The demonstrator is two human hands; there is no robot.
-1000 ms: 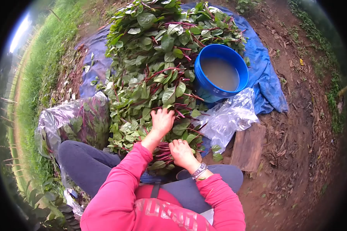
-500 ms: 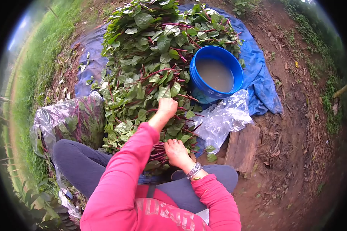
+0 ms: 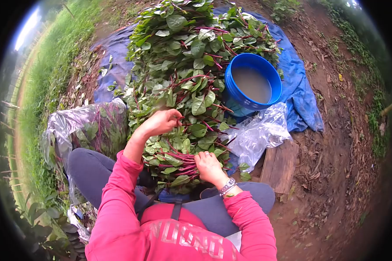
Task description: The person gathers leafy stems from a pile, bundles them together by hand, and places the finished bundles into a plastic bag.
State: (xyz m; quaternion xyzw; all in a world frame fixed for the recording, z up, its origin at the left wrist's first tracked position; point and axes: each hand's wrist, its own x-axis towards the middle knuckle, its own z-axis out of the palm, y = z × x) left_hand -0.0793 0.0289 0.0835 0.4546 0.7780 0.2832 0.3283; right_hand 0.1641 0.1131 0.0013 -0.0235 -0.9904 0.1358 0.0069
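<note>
My left hand (image 3: 161, 122) is raised over the leafy pile (image 3: 178, 74), its fingers curled together. A bit of dark red shows at the fingertips, too small to make out. Lower down, my right hand (image 3: 211, 167), with a ring and a wristwatch, grips the stem ends of a bunch of leafy greens (image 3: 176, 161). The bunch lies above my lap, its reddish-purple stems running left from my fingers and its green leaves spreading around them.
A blue bucket (image 3: 231, 89) of cloudy water stands right of the pile on a blue tarp (image 3: 298, 82). Below it lie clear plastic (image 3: 261, 132) and a wooden board (image 3: 280, 167). At left is a plastic bag of greens (image 3: 96, 126). Grass and bare soil flank the tarp.
My left hand has moved left from the pile's leaves, and its forearm no longer covers the bunch. My right hand keeps its grip. The whole view has shifted slightly.
</note>
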